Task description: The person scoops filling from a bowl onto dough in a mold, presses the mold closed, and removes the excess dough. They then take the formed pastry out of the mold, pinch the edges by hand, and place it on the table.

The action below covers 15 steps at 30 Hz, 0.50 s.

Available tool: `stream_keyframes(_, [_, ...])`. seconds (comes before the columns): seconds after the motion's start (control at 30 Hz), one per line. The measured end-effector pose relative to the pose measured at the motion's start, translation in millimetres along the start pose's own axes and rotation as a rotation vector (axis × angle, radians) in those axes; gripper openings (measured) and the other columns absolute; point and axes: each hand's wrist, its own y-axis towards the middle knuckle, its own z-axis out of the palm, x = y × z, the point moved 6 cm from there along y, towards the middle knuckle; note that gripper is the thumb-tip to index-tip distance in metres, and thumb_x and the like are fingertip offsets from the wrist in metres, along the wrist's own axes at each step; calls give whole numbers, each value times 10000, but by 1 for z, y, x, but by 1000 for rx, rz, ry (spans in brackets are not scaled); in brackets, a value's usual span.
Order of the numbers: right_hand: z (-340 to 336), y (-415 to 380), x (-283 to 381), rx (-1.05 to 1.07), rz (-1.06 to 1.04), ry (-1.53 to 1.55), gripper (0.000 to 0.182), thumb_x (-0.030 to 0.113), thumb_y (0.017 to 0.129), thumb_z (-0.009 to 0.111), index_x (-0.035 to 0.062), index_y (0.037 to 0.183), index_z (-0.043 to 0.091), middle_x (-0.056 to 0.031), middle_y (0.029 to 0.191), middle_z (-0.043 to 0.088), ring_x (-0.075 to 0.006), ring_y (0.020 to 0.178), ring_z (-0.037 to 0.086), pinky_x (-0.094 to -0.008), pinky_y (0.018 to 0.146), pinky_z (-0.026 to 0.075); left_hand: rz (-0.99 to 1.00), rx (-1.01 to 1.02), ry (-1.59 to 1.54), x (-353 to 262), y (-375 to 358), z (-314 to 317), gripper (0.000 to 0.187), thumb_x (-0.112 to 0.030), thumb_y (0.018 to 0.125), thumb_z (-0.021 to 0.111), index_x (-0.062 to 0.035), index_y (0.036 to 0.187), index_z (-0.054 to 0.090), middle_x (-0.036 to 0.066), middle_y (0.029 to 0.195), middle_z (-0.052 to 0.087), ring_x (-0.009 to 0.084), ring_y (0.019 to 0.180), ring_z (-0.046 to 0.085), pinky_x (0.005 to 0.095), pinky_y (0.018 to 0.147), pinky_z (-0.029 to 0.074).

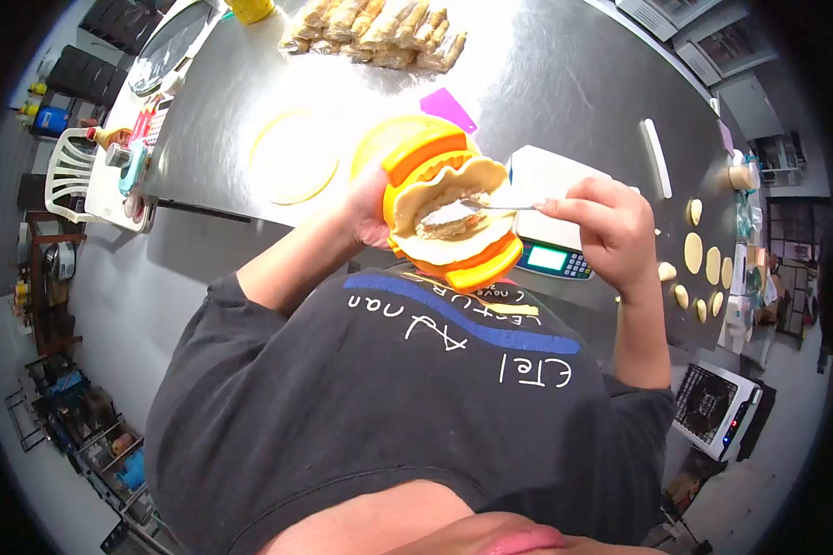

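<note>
My left hand (372,211) is wrapped round the side of an orange dough press (428,148), holding it tilted above the table edge in front of my shirt. A round of pale dough (481,176) with a wavy rim lies in the press. Crumbly light filling (442,225) sits in the middle of the dough. Between the fingers and thumb of my right hand (611,227) is the handle of a metal spoon (509,206). Its bowl reaches into the filling, with some whitish stuff by it.
On the metal table (565,83) stands a white digital scale (551,171), right behind the press. A purple scraper (448,109), bagged pastries (370,37) and a pale ring or disc (294,159) lie farther back. Several dough pieces (693,250) and a white bar (656,157) are at right.
</note>
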Motion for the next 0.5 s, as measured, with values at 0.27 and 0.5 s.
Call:
stream_keyframes(0.27, [10,9,1,-86,0,11,284,-25,618,600,94,848,718,-68,687,609,-207,598,579,-305,524,449,70,24,25,-15,-16,-13,536,-423,954,334,-58,1340,405,180,1318,472,326,1170,510,455,968,442])
stream_keyframes(0.5, [-12,33,-7,-65,-23,-9,309,-62,603,566,87,828,716,-71,688,612,-200,594,570,-295,518,424,141,15,-12,-25,-43,-27,547,-434,952,328,-55,1338,407,184,1321,468,331,1182,498,467,989,418])
